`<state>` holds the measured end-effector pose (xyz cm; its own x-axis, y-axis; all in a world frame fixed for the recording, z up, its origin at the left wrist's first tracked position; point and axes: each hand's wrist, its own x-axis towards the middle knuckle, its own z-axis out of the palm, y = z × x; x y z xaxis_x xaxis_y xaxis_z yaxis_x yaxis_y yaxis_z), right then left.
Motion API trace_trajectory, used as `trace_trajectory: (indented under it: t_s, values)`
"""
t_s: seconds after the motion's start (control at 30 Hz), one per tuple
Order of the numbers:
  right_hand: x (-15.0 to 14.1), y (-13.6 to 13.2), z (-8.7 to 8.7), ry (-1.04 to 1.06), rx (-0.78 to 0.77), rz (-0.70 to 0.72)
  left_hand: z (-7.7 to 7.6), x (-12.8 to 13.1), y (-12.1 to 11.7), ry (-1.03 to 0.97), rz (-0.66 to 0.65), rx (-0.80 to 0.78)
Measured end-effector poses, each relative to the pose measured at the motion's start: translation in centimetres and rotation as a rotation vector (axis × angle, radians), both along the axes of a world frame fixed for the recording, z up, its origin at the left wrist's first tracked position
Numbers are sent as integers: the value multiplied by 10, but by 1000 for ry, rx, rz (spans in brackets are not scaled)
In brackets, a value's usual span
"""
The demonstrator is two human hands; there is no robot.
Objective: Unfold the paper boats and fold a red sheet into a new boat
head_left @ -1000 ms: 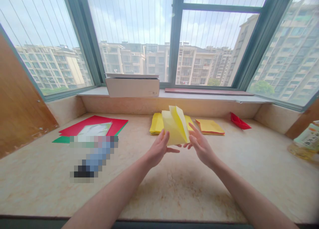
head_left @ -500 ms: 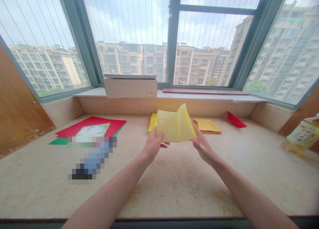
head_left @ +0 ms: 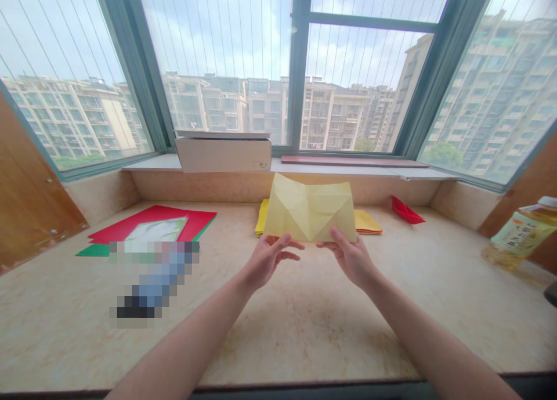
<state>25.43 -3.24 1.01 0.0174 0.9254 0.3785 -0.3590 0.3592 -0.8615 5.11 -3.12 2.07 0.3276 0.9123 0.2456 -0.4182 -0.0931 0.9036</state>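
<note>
A creased sheet of yellow paper (head_left: 310, 208) is held up above the countertop, with diagonal folds meeting near its lower middle. My left hand (head_left: 272, 258) pinches its lower left edge between thumb and fingers. At the lower right edge, my right hand (head_left: 350, 255) grips it the same way. Behind the sheet, partly hidden, lie a bright yellow paper piece (head_left: 262, 217) on the left and a stack of orange-yellow paper (head_left: 369, 222) on the right. A folded red paper boat (head_left: 407, 210) rests farther right.
Red paper sheets (head_left: 152, 217) over green ones lie at the left, beside a blurred-out item (head_left: 161, 281). A bottle of yellowish drink (head_left: 520, 234) stands at the right. On the window ledge sit a white box (head_left: 224, 155) and a reddish-brown strip (head_left: 354, 161).
The yellow paper has been opened out wider and now shows its diagonal creases. My right hand has shifted from its side to its lower edge. The view has moved slightly.
</note>
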Motion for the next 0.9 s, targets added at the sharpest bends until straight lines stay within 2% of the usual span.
trace_trajectory:
  t_s: [0.07,0.17,0.37,0.5,0.6,0.7,0.9]
  values:
    - [-2,-3,-3,-47,-13,105,-2,2,-3,39,-24,5]
    - [-3,-4,-9,-182,-19,186,-2,5,-4,81,54,8]
    - [4,2,-7,-305,28,55,-3,1,2,116,186,15]
    - [10,6,-4,-370,-8,-27,-1,-1,1,119,140,31]
    - [12,9,-5,-405,-40,-25,2,0,-2,134,85,34]
    - [12,11,-8,-436,-59,-19,2,2,-3,189,92,38]
    - [9,7,-8,-536,-42,33,-13,3,4,361,149,6]
